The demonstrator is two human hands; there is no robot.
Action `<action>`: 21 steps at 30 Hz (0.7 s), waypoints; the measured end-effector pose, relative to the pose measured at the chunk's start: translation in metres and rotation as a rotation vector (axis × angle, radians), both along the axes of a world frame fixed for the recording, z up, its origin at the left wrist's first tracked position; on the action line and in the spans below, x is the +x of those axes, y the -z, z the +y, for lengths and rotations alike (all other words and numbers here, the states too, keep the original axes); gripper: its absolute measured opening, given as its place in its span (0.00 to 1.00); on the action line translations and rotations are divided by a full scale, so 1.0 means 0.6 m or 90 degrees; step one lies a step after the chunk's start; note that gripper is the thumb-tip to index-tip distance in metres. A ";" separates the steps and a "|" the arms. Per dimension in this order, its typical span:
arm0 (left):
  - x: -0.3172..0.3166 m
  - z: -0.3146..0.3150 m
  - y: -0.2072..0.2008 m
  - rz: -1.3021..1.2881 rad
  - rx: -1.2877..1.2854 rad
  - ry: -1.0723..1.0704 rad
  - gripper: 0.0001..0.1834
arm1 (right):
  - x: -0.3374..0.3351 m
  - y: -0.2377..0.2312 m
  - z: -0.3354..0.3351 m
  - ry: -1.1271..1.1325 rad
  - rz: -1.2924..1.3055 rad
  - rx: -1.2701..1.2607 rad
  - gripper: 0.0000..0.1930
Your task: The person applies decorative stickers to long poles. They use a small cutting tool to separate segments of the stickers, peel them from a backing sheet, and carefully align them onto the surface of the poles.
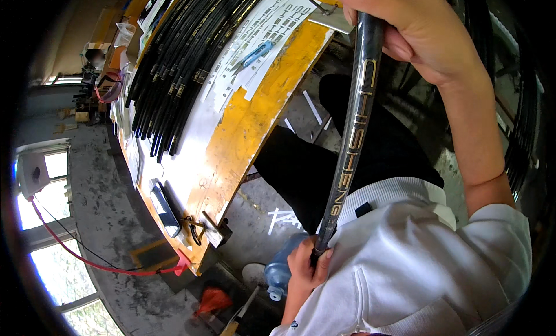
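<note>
A glossy black rod (352, 127) with gold lettering slants across my front, its upper end nearer the top edge. My right hand (405, 32) grips it near the top, fingers curled around it. Lower down, my left hand (306, 265) is closed around the other end, close to my white jacket. On the workbench (249, 124) to my left lie many similar black rods (179, 64) in a row. Beside them, white sheets of printed decals (278, 23) carry a blue utility knife (255, 55).
A dark oblong case (166, 208) and a metal clamp (214, 229) sit at the bench's near end. A red cord (116, 269) runs from the bench corner toward the windows. On the floor are a blue water bottle (285, 266) and a red bag (213, 301).
</note>
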State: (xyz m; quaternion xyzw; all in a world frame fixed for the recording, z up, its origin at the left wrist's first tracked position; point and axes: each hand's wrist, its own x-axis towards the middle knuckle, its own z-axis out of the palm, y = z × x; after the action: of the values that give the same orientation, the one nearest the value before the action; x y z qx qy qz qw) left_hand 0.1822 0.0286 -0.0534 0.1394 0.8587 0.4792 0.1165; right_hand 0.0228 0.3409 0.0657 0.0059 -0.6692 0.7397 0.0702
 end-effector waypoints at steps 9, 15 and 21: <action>-0.010 0.013 0.010 0.044 0.046 0.033 0.10 | 0.017 -0.002 0.018 0.036 0.018 -0.034 0.14; -0.033 0.044 -0.009 0.040 -0.044 0.053 0.11 | 0.031 0.038 0.029 0.095 -0.043 0.027 0.14; -0.127 0.218 -0.054 0.082 0.003 0.133 0.12 | 0.121 0.174 -0.033 -0.040 -0.002 0.126 0.14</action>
State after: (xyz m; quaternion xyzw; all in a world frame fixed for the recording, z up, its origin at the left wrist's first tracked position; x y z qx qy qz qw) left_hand 0.1062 0.1593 -0.0212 0.2587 0.8443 0.4563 0.1100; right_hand 0.0956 0.3208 -0.0385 0.0329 -0.7386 0.6719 0.0448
